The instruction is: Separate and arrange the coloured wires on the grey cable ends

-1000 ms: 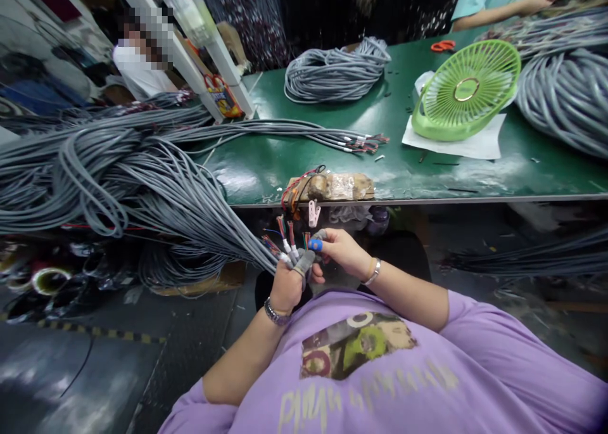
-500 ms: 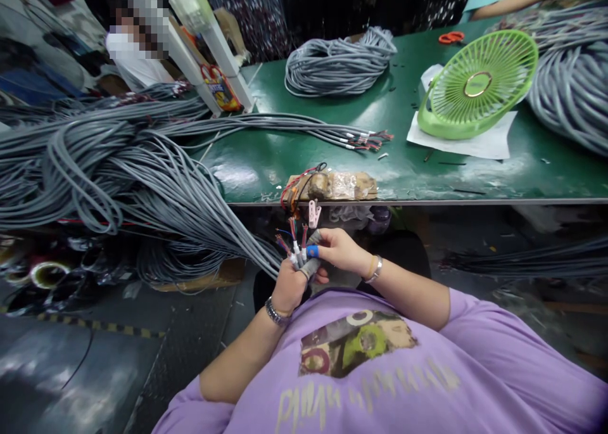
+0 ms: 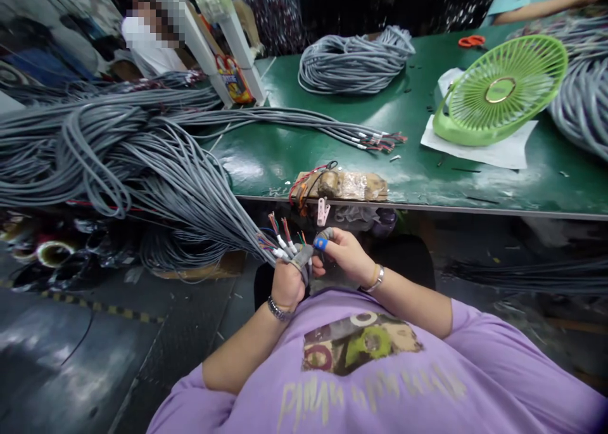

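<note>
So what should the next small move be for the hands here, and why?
Probably the right hand should pinch one of the coloured wire tips and draw it clear of the others. The left hand is clamped round the grey cable ends with their stripped wires fanned upward, and the right hand's taped fingertips sit just beside them; whether they touch is unclear.

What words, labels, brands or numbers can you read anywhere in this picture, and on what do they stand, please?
Purple shirt: pale lettering across the front, too distorted to read.
Colourful bag: print too small to read.
Green fan: round centre badge, unreadable.
Grey cables in the left hand: no print visible.
</note>
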`<action>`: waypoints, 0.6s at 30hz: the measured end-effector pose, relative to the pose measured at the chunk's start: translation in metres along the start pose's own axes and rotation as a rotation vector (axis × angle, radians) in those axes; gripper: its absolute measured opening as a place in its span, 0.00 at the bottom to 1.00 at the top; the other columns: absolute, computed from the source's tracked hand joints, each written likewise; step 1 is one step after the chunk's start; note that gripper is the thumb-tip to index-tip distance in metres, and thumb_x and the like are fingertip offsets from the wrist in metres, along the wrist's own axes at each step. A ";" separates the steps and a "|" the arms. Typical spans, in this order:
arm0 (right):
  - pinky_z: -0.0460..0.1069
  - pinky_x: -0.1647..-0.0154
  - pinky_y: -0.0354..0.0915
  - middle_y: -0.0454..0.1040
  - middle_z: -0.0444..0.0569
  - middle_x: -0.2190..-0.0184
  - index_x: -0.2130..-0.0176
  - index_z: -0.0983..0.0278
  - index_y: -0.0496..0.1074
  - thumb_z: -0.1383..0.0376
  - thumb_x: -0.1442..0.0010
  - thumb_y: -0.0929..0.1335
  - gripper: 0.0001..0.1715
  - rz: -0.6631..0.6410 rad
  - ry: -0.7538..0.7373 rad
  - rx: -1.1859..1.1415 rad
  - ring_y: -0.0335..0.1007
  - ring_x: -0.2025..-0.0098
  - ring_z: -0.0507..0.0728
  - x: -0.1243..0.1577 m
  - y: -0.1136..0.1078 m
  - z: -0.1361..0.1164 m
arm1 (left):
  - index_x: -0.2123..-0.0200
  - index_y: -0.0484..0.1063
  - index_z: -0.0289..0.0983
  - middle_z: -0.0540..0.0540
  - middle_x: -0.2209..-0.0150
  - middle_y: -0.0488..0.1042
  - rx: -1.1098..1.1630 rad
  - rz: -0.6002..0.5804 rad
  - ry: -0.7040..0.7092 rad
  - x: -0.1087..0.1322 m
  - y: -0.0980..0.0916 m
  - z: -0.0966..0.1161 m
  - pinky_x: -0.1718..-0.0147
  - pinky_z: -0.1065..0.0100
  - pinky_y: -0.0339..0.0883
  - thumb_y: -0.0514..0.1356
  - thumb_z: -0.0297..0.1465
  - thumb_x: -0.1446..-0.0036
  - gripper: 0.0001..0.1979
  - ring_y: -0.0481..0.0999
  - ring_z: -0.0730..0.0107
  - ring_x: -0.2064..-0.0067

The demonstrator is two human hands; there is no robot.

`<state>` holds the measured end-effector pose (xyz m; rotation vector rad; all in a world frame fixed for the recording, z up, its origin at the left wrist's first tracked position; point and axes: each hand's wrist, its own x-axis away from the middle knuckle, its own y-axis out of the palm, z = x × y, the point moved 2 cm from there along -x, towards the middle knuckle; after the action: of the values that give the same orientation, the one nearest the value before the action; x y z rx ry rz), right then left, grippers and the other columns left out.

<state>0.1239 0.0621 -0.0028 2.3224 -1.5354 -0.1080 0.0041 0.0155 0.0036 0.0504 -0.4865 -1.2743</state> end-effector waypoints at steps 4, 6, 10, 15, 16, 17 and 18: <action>0.44 0.78 0.53 0.67 0.41 0.77 0.69 0.66 0.68 0.54 0.51 0.73 0.19 -0.011 -0.007 0.074 0.58 0.77 0.47 -0.002 -0.001 -0.003 | 0.75 0.70 0.34 0.51 0.83 0.72 -0.031 0.000 0.009 -0.001 -0.005 -0.005 0.80 0.73 0.71 0.69 0.41 0.59 0.17 0.72 0.74 0.83; 0.44 0.77 0.55 0.69 0.42 0.76 0.68 0.66 0.68 0.54 0.53 0.74 0.21 -0.057 -0.004 0.102 0.60 0.76 0.48 -0.003 0.001 -0.006 | 0.76 0.71 0.34 0.51 0.83 0.72 -0.057 -0.010 0.021 -0.001 -0.007 -0.008 0.80 0.72 0.71 0.69 0.41 0.58 0.17 0.72 0.73 0.83; 0.45 0.76 0.57 0.67 0.40 0.80 0.70 0.65 0.67 0.54 0.53 0.74 0.20 -0.106 0.020 0.095 0.61 0.78 0.49 -0.004 0.005 -0.007 | 0.79 0.69 0.33 0.49 0.83 0.72 -0.123 -0.041 0.038 0.000 -0.009 -0.013 0.80 0.72 0.70 0.67 0.39 0.55 0.16 0.73 0.72 0.82; 0.45 0.77 0.55 0.68 0.42 0.79 0.70 0.66 0.69 0.56 0.51 0.72 0.17 -0.048 0.022 0.087 0.60 0.77 0.49 -0.002 0.002 -0.005 | 0.76 0.71 0.34 0.51 0.83 0.72 -0.093 -0.011 0.048 0.002 -0.006 -0.008 0.80 0.73 0.70 0.67 0.40 0.55 0.15 0.73 0.74 0.82; 0.45 0.77 0.55 0.68 0.42 0.78 0.70 0.66 0.69 0.56 0.52 0.72 0.16 -0.032 0.022 0.088 0.60 0.77 0.49 -0.002 0.002 -0.004 | 0.75 0.70 0.34 0.51 0.82 0.72 -0.081 -0.005 0.050 0.003 -0.005 -0.006 0.80 0.73 0.70 0.67 0.40 0.56 0.15 0.72 0.74 0.82; 0.45 0.77 0.55 0.68 0.42 0.78 0.70 0.66 0.70 0.57 0.52 0.72 0.15 -0.016 0.024 0.087 0.59 0.77 0.48 -0.001 0.001 -0.004 | 0.75 0.70 0.34 0.52 0.82 0.72 -0.072 -0.003 0.051 0.003 -0.004 -0.005 0.80 0.73 0.70 0.68 0.40 0.56 0.15 0.72 0.75 0.82; 0.45 0.77 0.54 0.68 0.42 0.78 0.71 0.66 0.70 0.58 0.52 0.72 0.15 0.001 0.029 0.082 0.58 0.77 0.48 -0.001 0.002 -0.004 | 0.75 0.70 0.34 0.52 0.83 0.72 -0.064 -0.002 0.051 0.003 -0.004 -0.004 0.81 0.73 0.69 0.68 0.40 0.56 0.15 0.71 0.76 0.83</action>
<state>0.1230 0.0633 0.0010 2.3751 -1.5548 -0.0114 0.0031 0.0103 0.0000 0.0294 -0.4020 -1.2870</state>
